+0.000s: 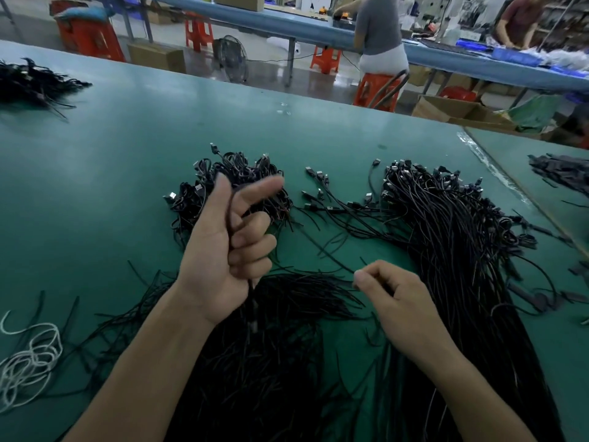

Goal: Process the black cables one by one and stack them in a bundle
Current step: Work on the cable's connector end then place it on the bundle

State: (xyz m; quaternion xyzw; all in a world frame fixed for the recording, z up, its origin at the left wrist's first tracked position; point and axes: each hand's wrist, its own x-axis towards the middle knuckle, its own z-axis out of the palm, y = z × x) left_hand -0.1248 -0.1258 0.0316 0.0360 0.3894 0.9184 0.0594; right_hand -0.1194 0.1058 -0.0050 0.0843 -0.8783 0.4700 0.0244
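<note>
**Green table** (127, 154): work surface, everything below lies on it.

**Unsorted heap** (452, 224): black cables to the right, plugs fanned at the far end, tails running back toward the person. Judged to be the supply.

**Bundle** (242, 177): black cables left of centre, plugs clustered at the far end, just beyond the raised hand. Judged to be the finished stack.

**Left hand** (229, 244): raised, palm toward the wearer. The lower three fingers are curled round one cable, the forefinger is stretched out and the thumb is upright.

**Right hand** (395, 295): low, near the heap's edge. The fingers are curled, thumb tip against forefinger. A thin cable runs up to the tips, but I cannot tell whether it is pinched.

**Loose cables** (322, 193): a few strays between the two piles.

**Held cable** (230, 205): passes between thumb and forefinger, down through the palm and out at the wrist.

**White cord** (32, 355): tangled at the near left edge.

Handling note: draw the single cable straight and free of its neighbours. Lay its plug level with the bundle's plugs and its tail parallel, so the stack stays tidy.
</note>
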